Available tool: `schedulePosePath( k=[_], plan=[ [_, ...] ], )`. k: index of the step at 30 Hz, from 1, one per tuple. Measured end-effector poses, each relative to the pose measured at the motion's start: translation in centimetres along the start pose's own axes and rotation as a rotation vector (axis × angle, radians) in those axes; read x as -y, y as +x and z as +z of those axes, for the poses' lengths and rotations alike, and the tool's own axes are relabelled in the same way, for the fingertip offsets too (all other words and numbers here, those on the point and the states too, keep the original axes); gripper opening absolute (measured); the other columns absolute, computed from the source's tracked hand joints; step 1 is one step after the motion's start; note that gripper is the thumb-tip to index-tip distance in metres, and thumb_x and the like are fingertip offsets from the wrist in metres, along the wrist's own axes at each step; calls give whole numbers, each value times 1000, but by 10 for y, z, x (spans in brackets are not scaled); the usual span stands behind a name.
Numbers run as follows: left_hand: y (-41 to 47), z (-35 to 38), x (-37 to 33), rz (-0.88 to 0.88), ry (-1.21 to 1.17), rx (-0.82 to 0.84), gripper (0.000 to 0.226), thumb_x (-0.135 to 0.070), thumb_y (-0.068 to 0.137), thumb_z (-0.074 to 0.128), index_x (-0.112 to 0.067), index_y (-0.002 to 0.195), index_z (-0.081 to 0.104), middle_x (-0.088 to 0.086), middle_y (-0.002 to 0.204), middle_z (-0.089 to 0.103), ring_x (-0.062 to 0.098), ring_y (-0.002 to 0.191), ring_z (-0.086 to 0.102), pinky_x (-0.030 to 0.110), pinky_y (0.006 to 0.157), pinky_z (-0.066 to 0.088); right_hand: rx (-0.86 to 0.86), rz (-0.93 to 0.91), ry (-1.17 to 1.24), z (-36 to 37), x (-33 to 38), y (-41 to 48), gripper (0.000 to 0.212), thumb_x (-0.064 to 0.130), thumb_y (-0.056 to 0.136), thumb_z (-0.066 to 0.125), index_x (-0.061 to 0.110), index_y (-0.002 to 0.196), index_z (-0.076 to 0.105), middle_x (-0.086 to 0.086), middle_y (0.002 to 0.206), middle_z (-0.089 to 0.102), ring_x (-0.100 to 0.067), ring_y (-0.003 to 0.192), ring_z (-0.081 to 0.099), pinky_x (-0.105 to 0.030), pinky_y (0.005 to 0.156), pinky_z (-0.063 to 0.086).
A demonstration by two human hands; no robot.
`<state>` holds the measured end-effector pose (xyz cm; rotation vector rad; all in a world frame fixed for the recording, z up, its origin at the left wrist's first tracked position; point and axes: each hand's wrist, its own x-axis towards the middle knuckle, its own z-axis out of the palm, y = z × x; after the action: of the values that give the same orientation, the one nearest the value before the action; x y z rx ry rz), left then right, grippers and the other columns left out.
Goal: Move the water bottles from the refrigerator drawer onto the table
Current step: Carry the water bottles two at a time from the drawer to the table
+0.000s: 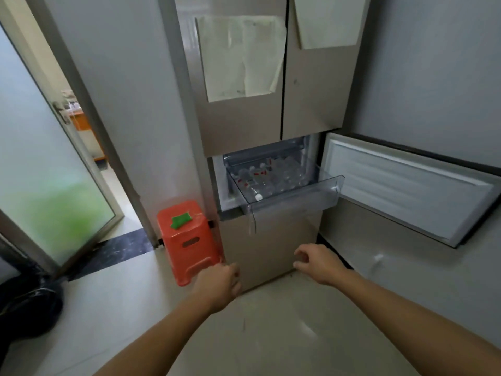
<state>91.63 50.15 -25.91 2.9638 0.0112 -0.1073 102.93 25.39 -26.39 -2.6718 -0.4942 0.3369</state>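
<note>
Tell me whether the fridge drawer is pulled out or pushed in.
Pulled out: the clear drawer sticks forward past the fridge front, its door swung open, bottles lying inside.

An orange plastic stool (189,240) stands on the pale tiled floor (113,308), with a small green patch (181,220) lying on its seat. To its left a frosted glass door in a metal frame (40,169) stands open, a dark stone threshold strip (119,249) beneath it. A black bag (28,308) slumps on the floor at the far left. Two creased sheets of white paper (241,57) hang higher up, side by side.
</note>
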Motion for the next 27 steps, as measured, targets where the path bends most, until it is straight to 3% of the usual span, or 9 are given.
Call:
schedulePosePath(
  k=[4, 9, 16, 20, 25, 27],
  plan=[
    [51, 1, 0, -34, -31, 3, 22, -43, 85, 49, -26, 98, 54, 1, 100, 65, 24, 87, 64, 39, 76, 53, 11, -35, -3, -25, -8, 61, 37, 42, 87, 64, 26, 120, 62, 5, 108, 66, -11, 92, 58, -25, 74, 43],
    [118, -2, 20, -41, -34, 26, 19, -42, 86, 48, -28, 99, 54, 0, 97, 67, 22, 87, 63, 38, 75, 52, 9, -65, 55, -35, -10, 137, 37, 39, 88, 65, 24, 121, 60, 4, 111, 65, -11, 95, 59, -28, 83, 50],
    [232, -14, 53, -36, -70, -23, 19, -37, 88, 50, -22, 97, 55, 2, 100, 67, 24, 93, 63, 37, 73, 51, 1, -66, 118, -57, -4, 258, 34, 35, 86, 67, 23, 117, 61, 7, 95, 63, -10, 88, 60, -30, 81, 52],
    [285, -15, 60, -29, -117, -22, 21, -37, 91, 49, -22, 103, 57, 1, 103, 67, 23, 94, 62, 32, 69, 44, -7, -39, 155, -74, 3, 326, 26, 35, 84, 70, 23, 107, 64, 10, 85, 61, -10, 82, 60, -27, 72, 47],
    [316, 7, 65, -106, -172, 70, 25, -43, 91, 44, -23, 99, 57, 5, 102, 68, 27, 95, 63, 35, 73, 48, 127, 56, 357, -43, 0, 393, 10, 26, 81, 75, 18, 81, 68, -1, 84, 68, -17, 83, 65, -33, 79, 53],
    [321, 17, 63, -150, -189, 97, 29, -46, 93, 42, -22, 96, 58, 6, 102, 68, 27, 95, 63, 33, 71, 45, 200, 128, 409, -22, 0, 416, 15, 22, 82, 74, 17, 72, 64, -3, 73, 64, -18, 71, 62, -30, 66, 50]
  ],
)
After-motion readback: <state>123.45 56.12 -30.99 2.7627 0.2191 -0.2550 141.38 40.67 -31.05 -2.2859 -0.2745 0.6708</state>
